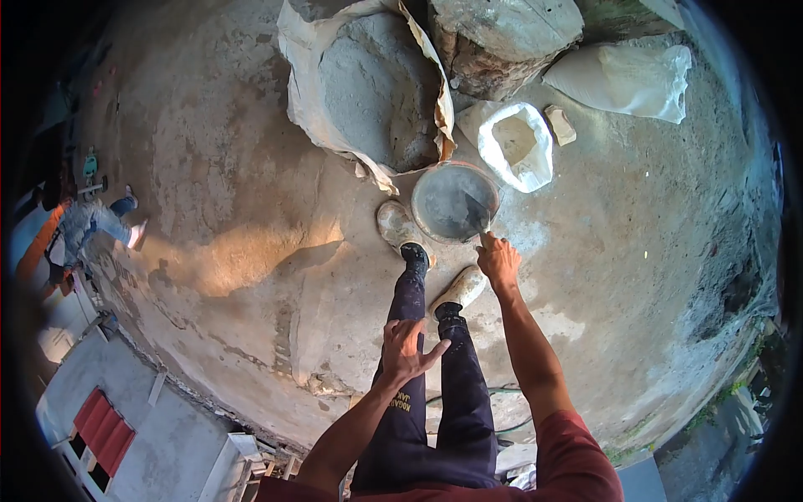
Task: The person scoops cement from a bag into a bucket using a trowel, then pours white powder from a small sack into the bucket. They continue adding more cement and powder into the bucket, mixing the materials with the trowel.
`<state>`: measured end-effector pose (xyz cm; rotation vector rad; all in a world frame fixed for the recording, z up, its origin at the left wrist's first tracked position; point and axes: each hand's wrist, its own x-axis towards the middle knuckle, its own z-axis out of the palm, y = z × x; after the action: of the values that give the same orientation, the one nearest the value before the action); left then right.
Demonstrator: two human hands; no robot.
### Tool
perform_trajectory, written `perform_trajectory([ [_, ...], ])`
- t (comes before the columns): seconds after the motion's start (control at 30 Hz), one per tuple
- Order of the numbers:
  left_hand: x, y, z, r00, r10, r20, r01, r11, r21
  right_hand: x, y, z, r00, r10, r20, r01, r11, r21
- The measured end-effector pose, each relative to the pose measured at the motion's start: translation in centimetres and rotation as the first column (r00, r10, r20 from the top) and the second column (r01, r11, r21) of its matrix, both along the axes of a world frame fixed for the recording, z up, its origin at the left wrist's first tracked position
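Right hand: closed around the handle of a trowel (478,212), arm stretched forward; the right hand (500,261) is just beside the near rim of a round pan (416,211).
Left hand: holding nothing visible, thumb spread away from the fingers; the left hand (406,350) is over the dark trousers (462,393), whether touching I cannot tell.
Trowel: dark pointed blade inside the pan, toward its right side.
Pan: on the floor (335,284), just ahead of two stained shoes (460,289), grey inside.
Large sack: a torn-edged sack (301,88) stands open beyond the pan, to the left, filled with grey powder (376,92).
White bag: a smaller white bag (536,173), open, pale contents, just beyond the pan to the right; a pale chunk (560,125) beside it.
Farther back: a bulky block (506,29) and a closed sack (623,81) lying down.
Far left: another person (104,224), partly visible.
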<state>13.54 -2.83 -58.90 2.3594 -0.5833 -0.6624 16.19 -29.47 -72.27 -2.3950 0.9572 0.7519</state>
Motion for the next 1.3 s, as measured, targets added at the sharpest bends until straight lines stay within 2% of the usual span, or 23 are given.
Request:
perform_trajectory([
  [0.07, 0.6, -0.1, -0.3, 1.0, 0.007, 0.03, -0.006, 1.0, -0.006, 0.0, 0.0, 1.0, 0.998, 0.03, 0.059, -0.026, 0.998, -0.057],
  [0.13, 0.9, -0.3, -0.1, 0.999, 0.031, 0.022, -0.031, 0.999, -0.025, -0.6, -0.4, 1.3, 0.988, -0.097, 0.124, 0.094, 0.995, 0.025],
  [0.17, 1.3, -0.6, 0.2, 0.999, 0.038, -0.001, -0.038, 0.999, -0.013, -1.1, -0.7, 1.7, 0.986, -0.09, 0.142, 0.088, 0.996, 0.021],
  [0.2, 1.5, -0.8, 0.2, 0.999, 0.044, 0.014, -0.043, 0.999, -0.021, -1.6, -1.0, 2.3, 0.932, -0.331, 0.145, 0.303, 0.935, 0.186],
  [0.23, 1.5, -0.9, -0.2, 0.999, 0.047, 0.019, -0.047, 0.999, -0.014, -1.7, -1.0, 3.6, 0.828, -0.551, 0.105, 0.49, 0.801, 0.345],
  [0.27, 1.6, -0.9, -0.6, 0.998, 0.052, 0.024, -0.052, 0.999, -0.006, -2.1, -0.9, 5.2, 0.829, -0.546, 0.122, 0.481, 0.806, 0.343],
  [0.33, 2.5, -1.0, -0.5, 1.0, 0.028, 0.011, -0.028, 0.999, 0.025, -1.3, -0.9, 12.5, 0.673, -0.73, 0.117, 0.601, 0.632, 0.489],
  [0.47, 3.8, -1.6, -0.5, 0.995, 0.06, 0.079, -0.056, 0.997, -0.044, 1.0, -1.3, 25.1, 0.596, -0.777, 0.201, 0.584, 0.592, 0.556],
  [0.57, 5.1, -2.1, -0.7, 0.991, 0.122, 0.045, -0.12, 0.992, -0.041, 4.2, -1.5, 30.7, 0.593, -0.761, 0.262, 0.536, 0.616, 0.577],
  [0.63, 6.2, -2.4, -0.1, 0.987, 0.141, 0.079, -0.136, 0.989, -0.058, 7.9, -1.0, 32.9, 0.706, -0.631, 0.322, 0.398, 0.729, 0.557],
  [0.67, 6.5, -2.3, 0.2, 0.983, 0.156, 0.1, -0.15, 0.987, -0.063, 10.0, -0.9, 33.1, 0.756, -0.569, 0.324, 0.34, 0.764, 0.549],
  [0.7, 6.8, -2.3, 0.1, 0.978, 0.157, 0.139, -0.148, 0.986, -0.07, 11.5, -0.8, 31.0, 0.788, -0.44, 0.43, 0.21, 0.849, 0.485],
  [0.73, 6.9, -2.2, 0.0, 0.976, 0.162, 0.146, -0.152, 0.986, -0.074, 13.5, -0.4, 29.6, 0.812, -0.407, 0.418, 0.194, 0.864, 0.465],
  [0.77, 7.0, -2.1, -0.3, 0.968, 0.187, 0.167, -0.173, 0.981, -0.092, 15.2, 0.0, 26.6, 0.76, -0.249, 0.6, 0.035, 0.938, 0.345],
  [0.8, 7.1, -2.1, -0.6, 0.959, 0.212, 0.189, -0.194, 0.975, -0.112, 17.8, 0.1, 26.5, 0.842, -0.128, 0.524, -0.043, 0.952, 0.302],
  [0.87, 7.2, -1.9, -1.0, 0.948, 0.231, 0.219, -0.205, 0.97, -0.133, 21.1, 0.6, 22.8, 0.833, -0.093, 0.546, -0.057, 0.966, 0.251],
  [0.93, 7.1, -1.4, -1.1, 0.945, 0.236, 0.228, -0.22, 0.971, -0.093, 23.8, 1.0, 17.7, 0.923, 0.033, 0.383, -0.083, 0.99, 0.113],
  [0.97, 7.0, -1.1, -1.3, 0.951, 0.242, 0.194, -0.229, 0.97, -0.087, 24.6, 1.5, 15.7, 0.922, 0.032, 0.385, -0.081, 0.99, 0.112],
  [1.03, 7.2, -0.3, -1.1, 0.959, 0.253, 0.128, -0.252, 0.967, -0.031, 27.5, 2.2, 12.8, 0.942, -0.099, 0.322, 0.055, 0.988, 0.143],
  [1.07, 7.2, -0.1, -1.2, 0.965, 0.25, 0.078, -0.252, 0.968, 0.016, 29.1, 3.0, 11.8, 0.917, -0.16, 0.365, 0.103, 0.98, 0.169],
  [1.13, 7.3, -0.1, -1.5, 0.958, 0.282, 0.057, -0.282, 0.959, -0.008, 31.2, 4.7, 10.2, 0.84, -0.307, 0.448, 0.227, 0.948, 0.223],
  [1.27, 7.2, 0.3, -1.4, 0.946, 0.323, 0.022, -0.322, 0.946, -0.035, 29.5, 4.8, 10.9, 0.84, -0.351, 0.413, 0.197, 0.907, 0.371],
  [1.3, 7.8, -0.1, -1.5, 0.946, 0.324, 0.023, -0.323, 0.945, -0.039, 29.9, 4.7, 10.4, 0.805, -0.36, 0.471, 0.19, 0.909, 0.37],
])
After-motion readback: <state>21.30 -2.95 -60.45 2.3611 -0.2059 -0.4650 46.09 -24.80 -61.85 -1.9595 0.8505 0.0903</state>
